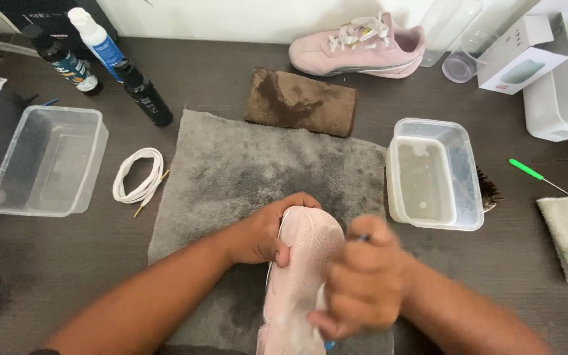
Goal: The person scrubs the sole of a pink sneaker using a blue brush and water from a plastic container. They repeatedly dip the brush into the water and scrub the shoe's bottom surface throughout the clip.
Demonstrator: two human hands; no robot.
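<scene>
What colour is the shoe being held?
Pale pink shoe, seen in the head view.

Bare table lies open left of my grey towel (258,164), up to the white lace (138,174). On my right, a tub (434,172) of water stands close. Bottles (103,62) block the far left corner.

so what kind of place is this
Likely a home shoe-cleaning table: the left hand steadies a pink shoe on a grey towel, beside spray bottles and a water tub.
</scene>
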